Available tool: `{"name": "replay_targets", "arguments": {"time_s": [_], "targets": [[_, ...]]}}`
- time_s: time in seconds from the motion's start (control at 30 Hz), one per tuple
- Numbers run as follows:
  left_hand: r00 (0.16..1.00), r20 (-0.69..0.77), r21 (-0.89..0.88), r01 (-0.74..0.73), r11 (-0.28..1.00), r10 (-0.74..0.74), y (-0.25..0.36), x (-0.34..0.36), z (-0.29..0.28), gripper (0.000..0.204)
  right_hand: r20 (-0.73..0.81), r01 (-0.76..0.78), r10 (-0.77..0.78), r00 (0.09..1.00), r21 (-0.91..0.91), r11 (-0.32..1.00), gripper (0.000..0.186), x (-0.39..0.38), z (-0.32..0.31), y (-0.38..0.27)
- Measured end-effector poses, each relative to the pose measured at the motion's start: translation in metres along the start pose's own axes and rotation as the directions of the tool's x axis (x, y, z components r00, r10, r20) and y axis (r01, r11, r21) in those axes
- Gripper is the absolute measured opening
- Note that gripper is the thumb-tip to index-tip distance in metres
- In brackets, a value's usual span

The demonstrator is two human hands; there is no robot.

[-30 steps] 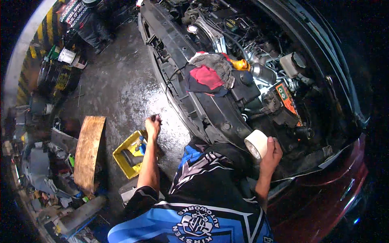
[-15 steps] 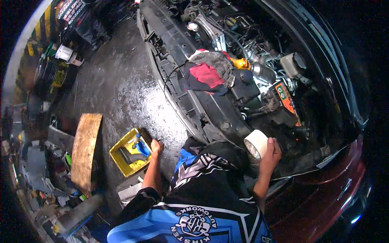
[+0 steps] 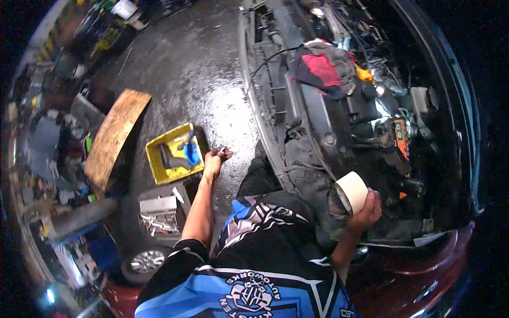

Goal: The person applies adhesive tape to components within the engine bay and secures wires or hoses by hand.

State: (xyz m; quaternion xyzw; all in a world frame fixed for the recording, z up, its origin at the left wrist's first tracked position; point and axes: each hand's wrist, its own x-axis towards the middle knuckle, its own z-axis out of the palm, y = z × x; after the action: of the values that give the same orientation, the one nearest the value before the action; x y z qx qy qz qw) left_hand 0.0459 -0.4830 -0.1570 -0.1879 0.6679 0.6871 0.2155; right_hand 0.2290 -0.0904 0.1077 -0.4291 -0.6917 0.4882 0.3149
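Note:
A wide roll of cream masking tape is gripped in my right hand, over the front right part of the open engine bay. My fingers press on its right side, and its hollow core faces left. My left hand hangs over the wet floor with its fingers apart and pointing right; no held thing shows in it. Just left of that hand is a yellow tub, holding a blue item and a grey curved item that I cannot make out.
Red and grey rags lie on the car's front panel, near an orange-yellow item. A wooden board and a box of metal tools are at left. A wheel shows at lower left.
My view has turned, so the car sits farther right. My left hand has come away from the yellow tub's rim, its fingers now spread. The tape roll stays in my right hand.

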Motion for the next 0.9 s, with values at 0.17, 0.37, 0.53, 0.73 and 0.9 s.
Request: {"name": "replay_targets", "arguments": {"time_s": [0.17, 0.37, 0.53, 0.73, 0.9], "targets": [[0.989, -0.100, 0.293, 0.133, 0.947, -0.108, -0.031, -0.094, -0.023, 0.033, 0.252, 0.268, -0.267, 0.930, 0.028, 0.963, 0.026, -0.007, -0.011, 0.031], [0.916, -0.402, 0.745, 0.329, 0.581, -0.004, -0.115, -0.197, -0.063, 0.053, 0.465, 0.170, -0.244, 0.851, 0.195, 0.966, 0.022, -0.018, -0.005, 0.032], [0.912, -0.408, 0.820, 0.340, 0.460, 0.053, -0.189, -0.213, -0.088, 0.043, 0.494, 0.249, -0.332, 0.804, 0.227, 0.942, 0.019, -0.022, -0.001, 0.029], [0.981, -0.165, 0.972, 0.180, 0.151, -0.105, -0.224, -0.170, -0.123, 0.024, 0.454, 0.278, -0.387, 0.802, 0.290, 0.916, 0.021, -0.027, -0.002, 0.006], [0.956, -0.290, 0.790, 0.269, 0.551, -0.051, -0.167, -0.118, -0.087, 0.036, 0.389, 0.285, -0.367, 0.845, 0.254, 0.924, 0.023, -0.030, -0.020, 0.014]]}}
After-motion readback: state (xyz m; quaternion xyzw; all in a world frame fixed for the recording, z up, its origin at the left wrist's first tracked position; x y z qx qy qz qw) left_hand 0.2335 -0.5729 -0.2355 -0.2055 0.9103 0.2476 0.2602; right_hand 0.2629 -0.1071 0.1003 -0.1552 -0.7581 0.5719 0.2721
